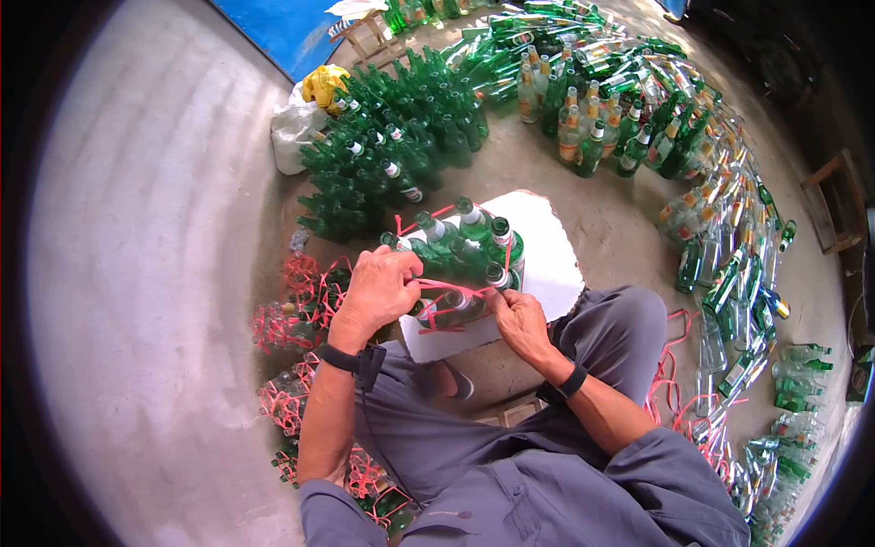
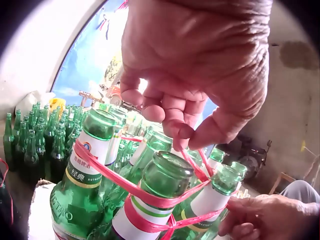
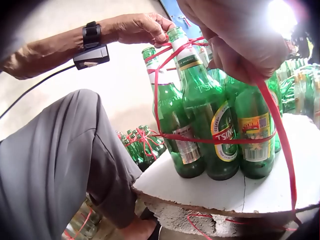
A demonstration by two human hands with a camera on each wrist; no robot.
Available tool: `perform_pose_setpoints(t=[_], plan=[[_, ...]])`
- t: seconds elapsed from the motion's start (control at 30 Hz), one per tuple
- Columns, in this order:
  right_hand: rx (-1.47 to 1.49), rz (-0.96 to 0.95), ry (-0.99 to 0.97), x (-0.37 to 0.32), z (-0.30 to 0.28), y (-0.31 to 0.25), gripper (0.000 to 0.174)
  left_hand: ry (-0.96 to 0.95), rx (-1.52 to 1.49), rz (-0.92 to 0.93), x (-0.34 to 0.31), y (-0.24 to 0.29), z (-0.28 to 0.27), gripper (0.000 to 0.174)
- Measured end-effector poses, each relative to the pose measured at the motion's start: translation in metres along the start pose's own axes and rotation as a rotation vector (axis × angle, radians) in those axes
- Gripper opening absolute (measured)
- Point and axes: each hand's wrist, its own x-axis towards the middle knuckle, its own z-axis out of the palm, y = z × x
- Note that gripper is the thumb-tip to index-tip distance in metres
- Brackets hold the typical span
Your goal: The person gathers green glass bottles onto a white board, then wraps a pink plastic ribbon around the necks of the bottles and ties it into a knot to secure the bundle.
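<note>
A bundle of green glass bottles (image 1: pixel 472 217) stands upright on a white slab (image 1: pixel 551 260), bound by pink-red plastic twine (image 3: pixel 200 140) round their bodies and necks. My left hand (image 1: pixel 381 287) is over the near left bottles. In the left wrist view, its thumb and forefinger pinch a loop of the neck twine (image 2: pixel 120 186) just above the bottle mouths. My right hand (image 1: pixel 524 324) is at the near right of the bundle, holding the twine by a bottle neck. From that hand, a long strand (image 3: pixel 280 135) hangs down past the slab's edge in the right wrist view.
Many green bottles (image 1: pixel 410 128) stand beyond the slab, next to a white sack (image 1: pixel 296 137). Heaped and standing bottles (image 1: pixel 720 246) curve along the right. Twine-bound bottles (image 1: pixel 296 328) lie at the left by the pale wall (image 1: pixel 164 228). Loose twine (image 1: pixel 668 365) trails beside the right knee.
</note>
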Motion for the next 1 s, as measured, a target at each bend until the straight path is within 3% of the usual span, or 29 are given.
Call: perform_pose_setpoints(t=[0.13,0.3,0.37,0.57,0.73,0.8,0.93,1.0], plan=[[-0.023,-0.075,0.042,-0.006,-0.006,-0.01,0.051,0.084,-0.007,0.004,0.001,-0.019,-0.005,0.009],[-0.02,-0.081,-0.006,-0.002,0.001,0.0,0.05,0.084,-0.187,-0.12,0.002,-0.033,-0.003,0.011],[0.012,-0.101,-0.012,-0.003,0.004,0.001,0.05,0.183,-0.208,-0.125,0.007,-0.035,0.006,0.011],[0.23,-0.022,0.053,-0.006,0.007,0.012,0.046,0.239,-0.05,-0.195,0.021,-0.031,0.027,0.011],[0.083,0.1,-0.023,-0.011,-0.007,0.007,0.045,0.143,0.108,-0.241,0.028,-0.029,0.028,0.012],[0.004,0.067,-0.04,-0.012,-0.008,0.017,0.044,0.11,0.048,-0.156,0.029,-0.041,0.031,0.014],[-0.116,0.044,-0.076,-0.019,-0.015,0.03,0.04,0.132,-0.1,-0.192,0.022,-0.039,0.024,0.018],[-0.113,0.051,-0.09,-0.02,-0.021,0.028,0.04,0.247,-0.255,-0.239,0.013,-0.024,0.022,0.022]])
